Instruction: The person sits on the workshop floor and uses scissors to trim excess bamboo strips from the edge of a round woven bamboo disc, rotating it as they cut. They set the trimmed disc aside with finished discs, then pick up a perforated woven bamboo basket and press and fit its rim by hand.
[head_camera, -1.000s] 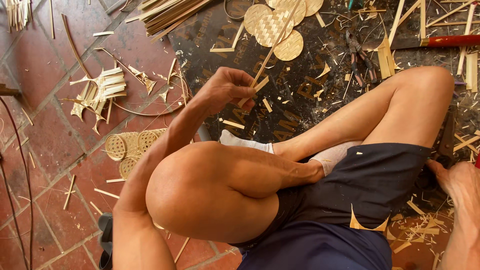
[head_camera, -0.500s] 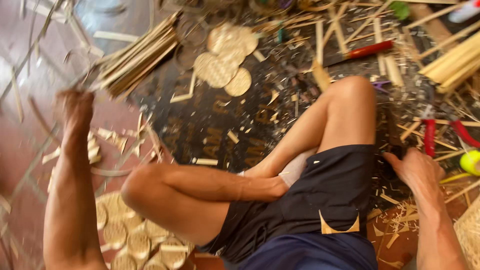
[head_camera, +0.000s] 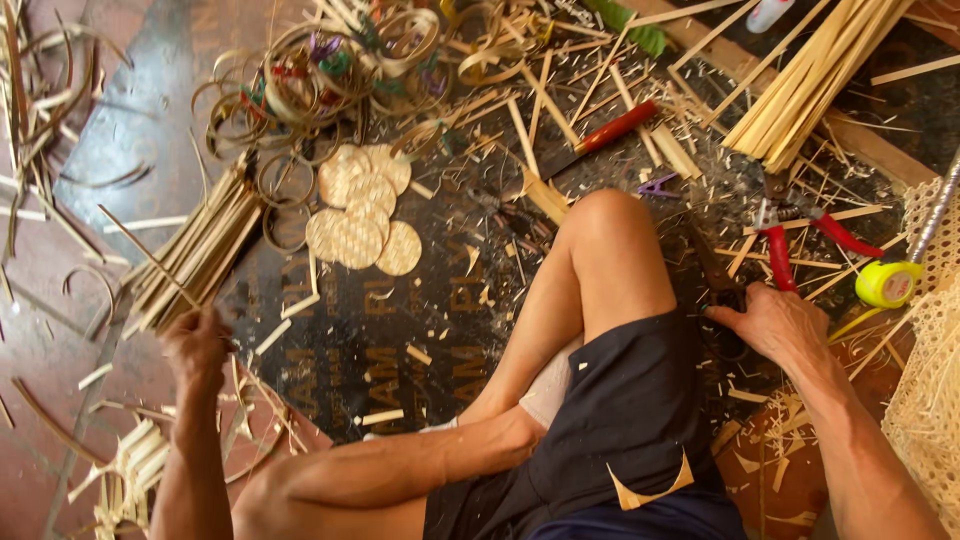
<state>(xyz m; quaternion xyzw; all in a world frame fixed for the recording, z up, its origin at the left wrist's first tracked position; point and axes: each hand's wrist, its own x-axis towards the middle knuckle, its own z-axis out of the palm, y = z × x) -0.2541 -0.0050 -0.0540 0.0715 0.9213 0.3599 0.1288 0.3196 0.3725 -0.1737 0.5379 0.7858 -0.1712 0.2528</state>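
Since half a second ago the view has swung left and up — the left hand (head_camera: 197, 352) now sits lower in the picture, just below the bundle of bamboo strips (head_camera: 195, 255), and the woven discs (head_camera: 362, 222) lie to the right of that bundle. Left fingers are closed around a thin bamboo sliver (head_camera: 150, 258) that angles up across the bundle; the hand is blurred, so the exact grip is unclear. Right hand (head_camera: 775, 325) rests palm-down on the floor far right of the bundle, beyond the raised knee (head_camera: 605, 225), fingers spread and holding nothing, just below the red-handled pliers (head_camera: 790, 245). A yellow tape measure (head_camera: 888, 283) lies right of the pliers. Coiled bamboo rings (head_camera: 300, 90) lie above the bundle, a red-handled knife (head_camera: 605, 132) further right.

Step in hand, as I judge it: picking a single sliver out of the stock beside the bundle. Next move calls for drawing it clear without dragging neighbouring strips along — and bringing it in toward the lap, where the free right hand could meet it.
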